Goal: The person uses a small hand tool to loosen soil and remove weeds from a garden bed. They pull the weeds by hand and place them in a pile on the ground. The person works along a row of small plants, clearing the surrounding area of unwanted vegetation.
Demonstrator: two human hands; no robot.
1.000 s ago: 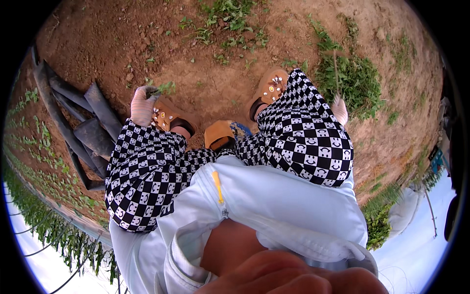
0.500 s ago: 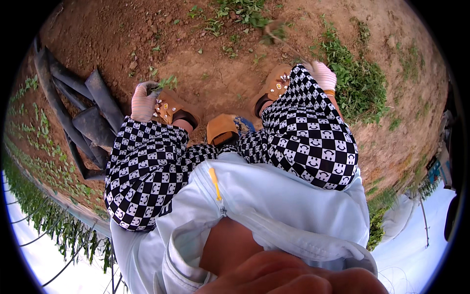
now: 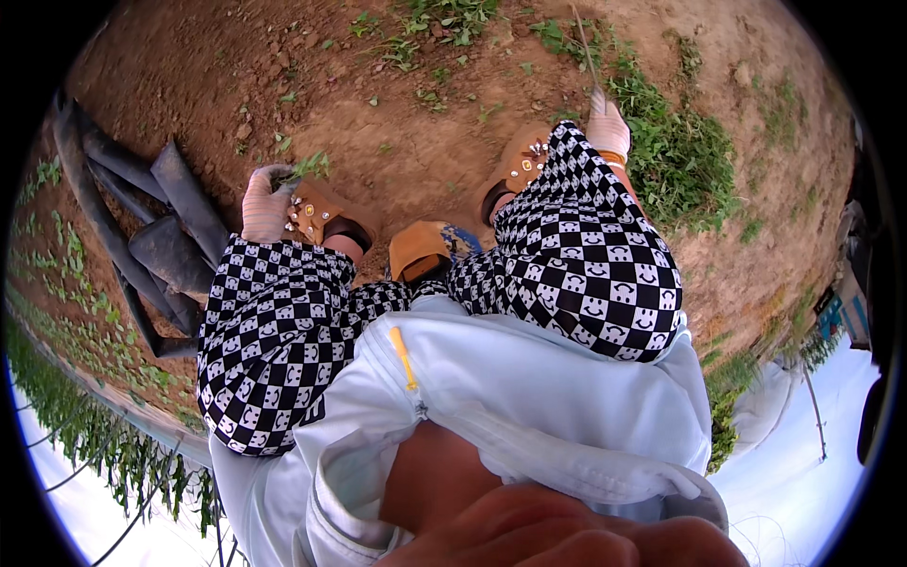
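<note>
My left hand (image 3: pixel 265 203), in a striped knit glove, is beside my left clog. Its fingers are curled around a small green weed sprig (image 3: pixel 312 165), whose leaves stick out past the fingertips. My right hand (image 3: pixel 606 129), gloved alike, is beyond my right knee with its fingers wrapped round a thin-shafted hand tool (image 3: pixel 586 49). The shaft points away from me; what its far end looks like is too small to tell. Right beside this hand lies a heap of pulled weeds (image 3: pixel 675 151), and loose weeds (image 3: pixel 557 38) lie by the tool.
Black flattened hoses (image 3: pixel 194 194) lie in a tangle at the left. My brown clogs (image 3: pixel 316 213) stand on bare reddish soil (image 3: pixel 416 161), with an orange-brown object (image 3: pixel 416 250) between my legs. More small weeds (image 3: pixel 453 19) grow ahead, and seedlings (image 3: pixel 85 274) grow far left.
My right hand has swung the tool to the right and turned its shaft more upright in view. Weeds near the tool have shifted right, beside the heap. My left hand keeps the sprig.
</note>
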